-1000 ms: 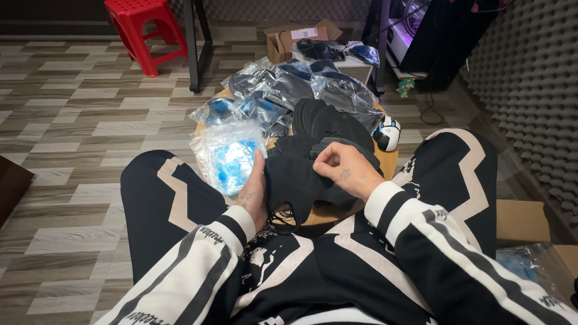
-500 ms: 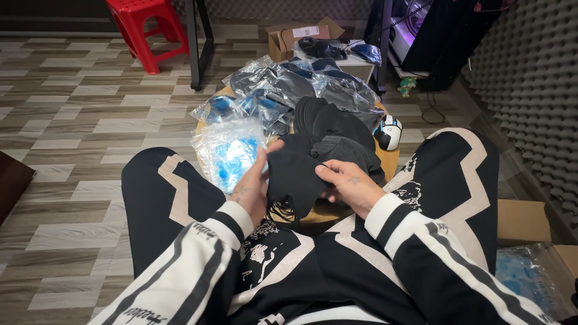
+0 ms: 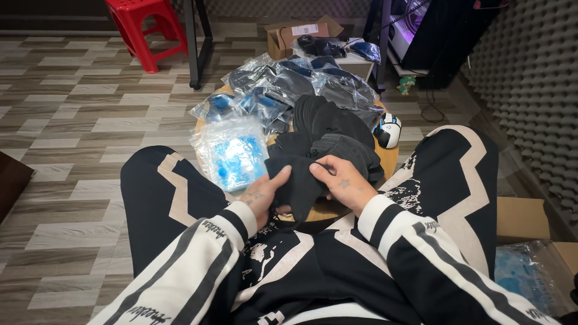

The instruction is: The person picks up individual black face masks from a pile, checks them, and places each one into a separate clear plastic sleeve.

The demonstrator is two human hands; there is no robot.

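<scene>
My left hand and my right hand both grip one black fabric piece just above my lap, at the near edge of a small round wooden table. The left hand pinches its left side, the right hand its upper right edge. Behind it lies a pile of black fabric pieces. A clear plastic bag with blue contents rests on the table right beside my left hand.
Several clear bags holding dark items cover the far half of the table. A white computer mouse sits at its right edge. A red stool and cardboard box stand beyond; another box with bags is at my right.
Both hands have shifted on the black fabric piece, drawing it nearer to me; the right hand slid from its top to its right edge.
</scene>
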